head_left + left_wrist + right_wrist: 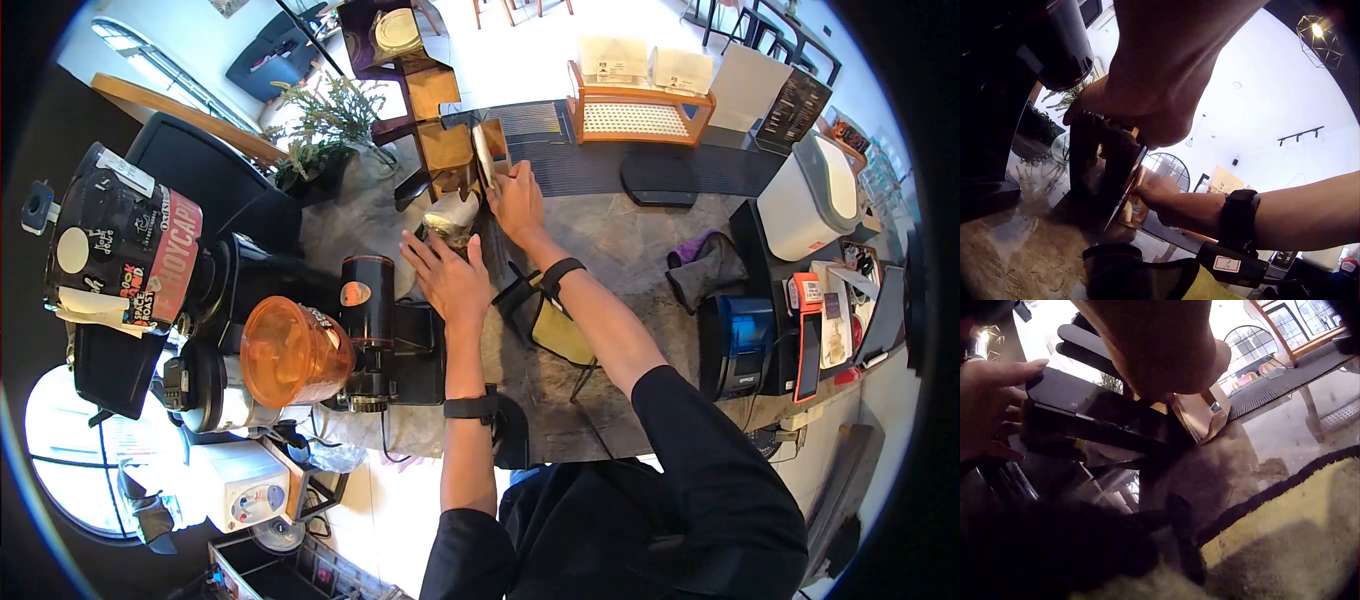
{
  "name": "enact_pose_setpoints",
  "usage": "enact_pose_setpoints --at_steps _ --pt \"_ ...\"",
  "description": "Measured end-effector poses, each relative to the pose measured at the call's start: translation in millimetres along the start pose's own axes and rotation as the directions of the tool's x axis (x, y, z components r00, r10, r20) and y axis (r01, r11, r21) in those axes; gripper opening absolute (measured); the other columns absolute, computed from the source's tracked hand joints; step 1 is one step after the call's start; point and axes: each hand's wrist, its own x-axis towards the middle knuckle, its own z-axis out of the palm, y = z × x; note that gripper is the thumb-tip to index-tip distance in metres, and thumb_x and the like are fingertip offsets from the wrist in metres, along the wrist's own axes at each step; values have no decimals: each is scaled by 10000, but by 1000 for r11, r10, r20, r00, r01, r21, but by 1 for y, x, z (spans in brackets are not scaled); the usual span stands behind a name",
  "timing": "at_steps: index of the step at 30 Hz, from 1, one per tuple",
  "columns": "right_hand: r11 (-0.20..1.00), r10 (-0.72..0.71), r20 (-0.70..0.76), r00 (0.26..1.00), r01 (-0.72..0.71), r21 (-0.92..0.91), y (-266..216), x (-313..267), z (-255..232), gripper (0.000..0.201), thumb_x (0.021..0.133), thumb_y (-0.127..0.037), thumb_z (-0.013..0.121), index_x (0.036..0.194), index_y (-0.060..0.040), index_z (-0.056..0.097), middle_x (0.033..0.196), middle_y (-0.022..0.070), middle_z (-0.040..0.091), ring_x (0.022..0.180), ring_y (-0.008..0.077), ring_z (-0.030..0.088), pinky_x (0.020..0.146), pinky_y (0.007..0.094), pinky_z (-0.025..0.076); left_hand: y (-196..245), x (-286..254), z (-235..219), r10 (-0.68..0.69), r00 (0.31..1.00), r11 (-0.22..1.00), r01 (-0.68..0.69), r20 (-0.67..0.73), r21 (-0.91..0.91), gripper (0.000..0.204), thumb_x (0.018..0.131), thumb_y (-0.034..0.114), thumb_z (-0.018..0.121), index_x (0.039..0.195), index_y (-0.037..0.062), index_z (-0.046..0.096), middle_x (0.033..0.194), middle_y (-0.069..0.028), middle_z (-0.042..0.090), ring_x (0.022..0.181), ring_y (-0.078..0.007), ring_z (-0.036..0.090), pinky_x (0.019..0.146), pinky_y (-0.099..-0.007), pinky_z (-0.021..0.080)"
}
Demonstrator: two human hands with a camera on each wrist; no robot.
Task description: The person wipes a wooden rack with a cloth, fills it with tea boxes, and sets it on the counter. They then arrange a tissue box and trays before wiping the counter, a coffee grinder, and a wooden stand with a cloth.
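My left hand (pixel 450 285) lies with its fingers spread at a dark glossy box; the box (pixel 1107 162) stands under that hand in the left wrist view. A crumpled-looking silvery thing (pixel 452 213) shows just beyond the left fingertips. To its right, my right hand (pixel 520 208) has its fingers bent at the edge of a thin, pale-edged brown panel (pixel 486 158), which stands upright. In the right wrist view the left thumb rests along the near end of the dark box (pixel 1085 403). Behind them runs a row of translucent brown compartments (pixel 445 145).
A black coffee grinder (pixel 367 300) and an orange tub (pixel 290 352) stand close left of the left arm. A yellow cloth (pixel 562 333) with dark edging lies below the right wrist. A plant (pixel 325 125) stands beyond; a wooden rack (pixel 640 115) is at the back right.
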Motion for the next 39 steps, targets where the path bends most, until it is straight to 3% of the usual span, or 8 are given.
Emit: enact_pose_setpoints --at_steps 4,7,13,17,29,35,38,39 --pt "998 -59 -49 997 58 -28 -1 -2 -1 257 725 -134 734 961 -47 680 1000 115 453 996 296 494 786 414 443 0 -1 0 -1 1000 1000 1 -2 -3 751 962 527 423 1426 -55 323 1557 -251 84 1448 -401 71 1118 -513 264" --pt "1000 -23 -111 994 24 14 7 1 1 236 716 -128 732 931 -50 677 971 103 495 967 288 514 779 410 429 -1 0 0 -7 1000 1000 7 7 -7 755 961 532 420 1425 -56 325 1555 -253 92 1447 -404 74 1119 -517 259" --pt "998 -66 -50 997 65 -20 12 7 1 142 702 -158 751 793 -66 691 882 84 569 893 270 548 766 412 415 -2 -1 3 8 1000 1000 -8 -26 -27 754 958 534 424 1414 -60 338 1554 -256 96 1446 -408 74 1122 -516 247" --pt "997 -70 -20 997 69 -46 5 2 -1 154 715 -194 751 787 -65 705 890 79 557 901 257 539 770 402 398 -1 0 0 13 1000 999 -14 -23 -31 749 959 528 427 1412 -62 341 1552 -260 95 1445 -410 74 1123 -516 243" --pt "986 -85 -35 996 79 -147 2 1 -5 193 770 -251 718 848 -75 734 945 65 504 954 243 474 790 394 341 0 -1 2 24 998 999 -26 -51 -32 710 958 471 466 1368 -101 370 1534 -284 126 1433 -419 117 1093 -525 293" --pt "996 -80 -37 996 78 -39 7 -5 -4 237 789 -286 723 862 -61 710 960 92 471 954 254 469 778 388 329 0 -1 2 19 998 1000 -20 -66 -16 714 953 474 474 1369 -97 371 1531 -283 140 1432 -417 125 1086 -522 305" --pt "1000 12 13 1000 -12 -11 13 -3 -8 308 798 -275 715 1003 -51 663 996 103 483 961 277 488 807 410 359 -2 -1 2 25 998 1000 -26 -65 -11 723 949 478 477 1374 -97 363 1532 -280 139 1431 -416 129 1084 -519 308" --pt "996 2 -65 998 4 93 15 -2 -10 368 803 -264 708 1091 -55 616 1025 114 492 975 297 499 827 422 377 -2 -1 3 31 998 999 -31 -63 -8 726 948 479 480 1373 -97 363 1533 -280 137 1431 -416 131 1084 -519 308"
